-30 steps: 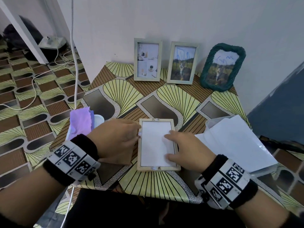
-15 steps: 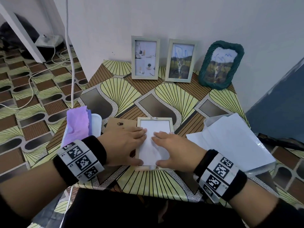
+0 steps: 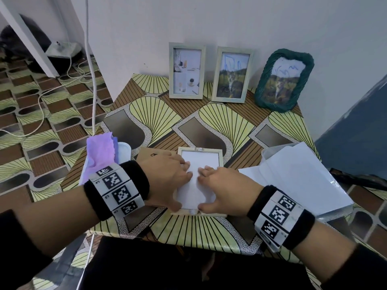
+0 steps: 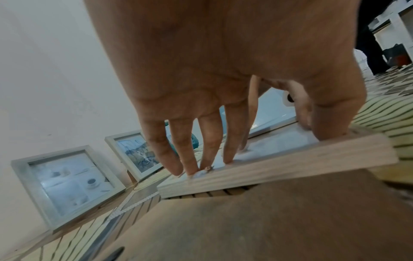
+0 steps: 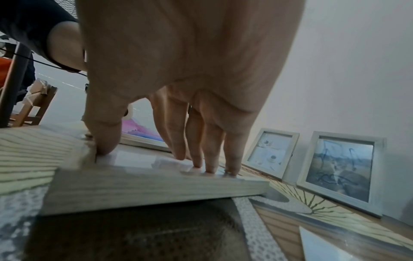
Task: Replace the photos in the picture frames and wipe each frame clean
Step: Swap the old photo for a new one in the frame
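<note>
At the table's near edge, left hand (image 3: 167, 176) and right hand (image 3: 226, 189) are pressing straight fingers on white paper (image 3: 200, 162), hiding the wooden frame's (image 3: 221, 158) near half.

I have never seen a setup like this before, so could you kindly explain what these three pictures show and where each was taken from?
No machine here: a person wears three cameras. The head view looks down at a patterned table; the other two look along each wrist at the fingers. The left hand and right hand press straight fingers on a white sheet lying in a wooden frame laid flat. Nothing is gripped. Three framed pictures lean on the wall, one in a green frame. A purple cloth lies left, white papers right.
</note>
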Action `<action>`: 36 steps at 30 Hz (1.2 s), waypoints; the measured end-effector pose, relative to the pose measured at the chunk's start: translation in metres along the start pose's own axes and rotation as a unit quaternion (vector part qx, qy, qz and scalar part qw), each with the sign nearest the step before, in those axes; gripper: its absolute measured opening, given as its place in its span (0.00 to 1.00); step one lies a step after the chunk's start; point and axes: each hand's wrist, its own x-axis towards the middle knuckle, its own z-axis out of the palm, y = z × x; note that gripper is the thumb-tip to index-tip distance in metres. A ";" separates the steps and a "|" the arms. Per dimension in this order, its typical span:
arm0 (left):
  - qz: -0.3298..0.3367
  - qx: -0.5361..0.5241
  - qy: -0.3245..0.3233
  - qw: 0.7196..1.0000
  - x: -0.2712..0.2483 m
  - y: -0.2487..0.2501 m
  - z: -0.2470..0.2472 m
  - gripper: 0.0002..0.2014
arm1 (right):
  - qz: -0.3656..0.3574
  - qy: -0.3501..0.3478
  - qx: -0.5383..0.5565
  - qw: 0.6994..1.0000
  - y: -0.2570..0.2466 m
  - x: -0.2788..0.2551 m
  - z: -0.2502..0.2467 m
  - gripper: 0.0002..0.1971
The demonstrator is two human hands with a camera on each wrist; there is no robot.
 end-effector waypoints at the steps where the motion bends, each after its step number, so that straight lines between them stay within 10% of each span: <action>1: 0.000 0.001 0.000 1.000 0.000 0.000 0.001 0.43 | -0.002 0.002 -0.003 1.000 0.000 0.000 0.000 0.33; 10: -0.035 -0.069 0.035 0.996 -0.003 -0.008 0.003 0.35 | 0.014 0.040 0.037 0.998 0.008 -0.002 0.002 0.30; 17: -0.179 -0.237 0.094 0.950 0.016 -0.029 0.002 0.20 | 0.174 0.194 0.150 0.954 0.025 0.011 -0.001 0.13; 36: -0.281 -0.239 0.004 0.930 0.033 -0.020 0.006 0.26 | 0.272 0.090 0.074 0.955 0.021 0.033 -0.004 0.11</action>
